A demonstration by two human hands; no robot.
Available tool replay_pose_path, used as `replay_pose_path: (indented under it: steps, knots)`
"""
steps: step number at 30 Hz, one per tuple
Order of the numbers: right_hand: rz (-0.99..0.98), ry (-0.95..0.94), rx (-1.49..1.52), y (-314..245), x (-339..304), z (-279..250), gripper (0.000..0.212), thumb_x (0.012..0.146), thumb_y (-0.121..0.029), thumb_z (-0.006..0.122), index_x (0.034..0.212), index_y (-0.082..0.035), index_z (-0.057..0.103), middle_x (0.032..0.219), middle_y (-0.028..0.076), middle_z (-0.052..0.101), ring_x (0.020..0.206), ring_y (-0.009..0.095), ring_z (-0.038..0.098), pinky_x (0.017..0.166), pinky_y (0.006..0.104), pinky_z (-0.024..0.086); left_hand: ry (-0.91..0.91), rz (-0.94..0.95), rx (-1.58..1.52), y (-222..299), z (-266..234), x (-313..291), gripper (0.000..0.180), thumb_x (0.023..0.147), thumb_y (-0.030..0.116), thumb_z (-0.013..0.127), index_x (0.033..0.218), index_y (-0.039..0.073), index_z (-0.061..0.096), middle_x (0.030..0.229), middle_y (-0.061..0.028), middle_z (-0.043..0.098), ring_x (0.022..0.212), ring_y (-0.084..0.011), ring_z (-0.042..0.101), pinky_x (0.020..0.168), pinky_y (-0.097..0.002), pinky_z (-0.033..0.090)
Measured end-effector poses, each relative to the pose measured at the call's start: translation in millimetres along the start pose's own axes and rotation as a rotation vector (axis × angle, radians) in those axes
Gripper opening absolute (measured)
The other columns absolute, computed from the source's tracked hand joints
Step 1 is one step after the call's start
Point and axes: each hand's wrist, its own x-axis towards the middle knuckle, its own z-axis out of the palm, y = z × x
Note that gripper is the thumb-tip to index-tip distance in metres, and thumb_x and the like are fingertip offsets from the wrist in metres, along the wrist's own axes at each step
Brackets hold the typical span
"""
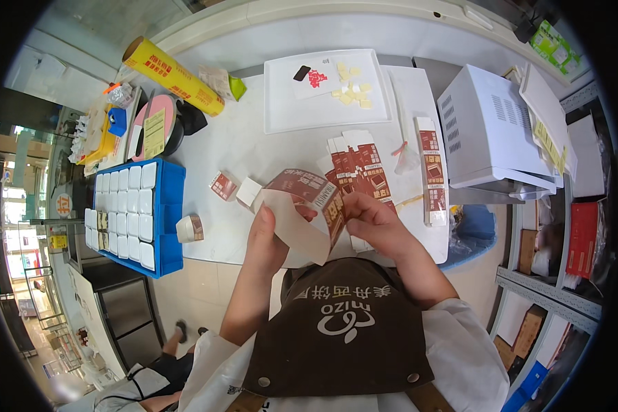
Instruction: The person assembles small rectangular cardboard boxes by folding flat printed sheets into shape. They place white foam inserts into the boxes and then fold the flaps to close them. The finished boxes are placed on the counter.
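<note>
A brown-and-white printed carton [301,184], partly opened from flat, is held up above the near edge of the table. My left hand [266,230] grips its left side, the thumb against the plain white inner face and the fingers behind. My right hand [373,221] pinches its right edge between thumb and fingers. Just beyond lies a pile of flat brown cartons [364,163], partly hidden by the held one. Left of my hands are a small brown-and-white box [222,185] and a small pale tub-like piece [190,229] at the table edge.
A blue crate [169,223] of white-topped containers stands at the left. A white tray [288,113] with yellow and red pieces lies at the back, near a yellow tube [172,75]. Rightward are another carton stack [432,172] and a white vented appliance [491,120]. Another person [165,371] is lower left.
</note>
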Motion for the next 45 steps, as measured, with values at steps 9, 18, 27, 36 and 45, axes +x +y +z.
replay_pose_path:
  steps: [9,18,27,36,45]
  knots:
    - [-0.060,0.149,0.425,1.0,9.7,9.6,0.024,0.102,-0.010,0.053,0.125,-0.004,0.053,0.119,0.003,0.062,0.111,0.013,0.057,0.099,0.0311,0.044,-0.145,-0.231,-0.164,-22.0,10.6,-7.6,0.081,0.093,0.065,0.051,0.143,0.002,0.042,0.127,-0.0123,0.057,0.117,-0.0231,0.055,0.101,-0.0403,0.042]
    - [0.200,0.212,-0.257,59.8,26.9,-22.4,0.028,0.100,-0.019,0.059,0.125,-0.006,0.056,0.110,0.003,0.063,0.102,0.014,0.059,0.092,0.0327,0.048,0.287,-0.338,-0.578,-53.8,-39.6,-39.7,0.064,0.097,0.062,0.046,0.138,0.014,0.048,0.130,-0.0050,0.058,0.112,-0.0170,0.054,0.083,-0.0334,0.042]
    - [0.309,0.809,-1.530,123.1,-18.8,-110.7,0.060,0.081,-0.032,0.077,0.127,-0.004,0.052,0.119,0.017,0.057,0.110,0.034,0.056,0.094,0.0451,0.047,0.806,-0.282,-0.551,-114.5,-209.3,-55.7,0.069,0.094,0.065,0.049,0.137,0.012,0.046,0.129,-0.0074,0.058,0.119,-0.0215,0.051,0.095,-0.0405,0.040]
    - [0.603,1.015,-1.422,134.5,-37.4,-107.8,0.060,0.073,-0.039,0.081,0.115,-0.001,0.060,0.109,0.019,0.062,0.102,0.035,0.061,0.089,0.0447,0.051,0.406,-0.794,-0.269,-129.8,-226.3,-38.4,0.067,0.097,0.066,0.040,0.133,0.011,0.051,0.120,-0.0043,0.064,0.106,-0.0189,0.057,0.092,-0.0363,0.044]
    - [0.554,0.984,-1.192,133.8,-34.5,-117.7,0.055,0.074,-0.030,0.082,0.109,0.004,0.056,0.106,0.015,0.063,0.092,0.026,0.064,0.084,0.0367,0.053,0.185,-0.713,-0.227,-146.5,-190.8,-19.2,0.047,0.101,0.049,0.046,0.125,0.011,0.057,0.112,-0.0038,0.067,0.094,-0.0146,0.060,0.084,-0.0307,0.047]
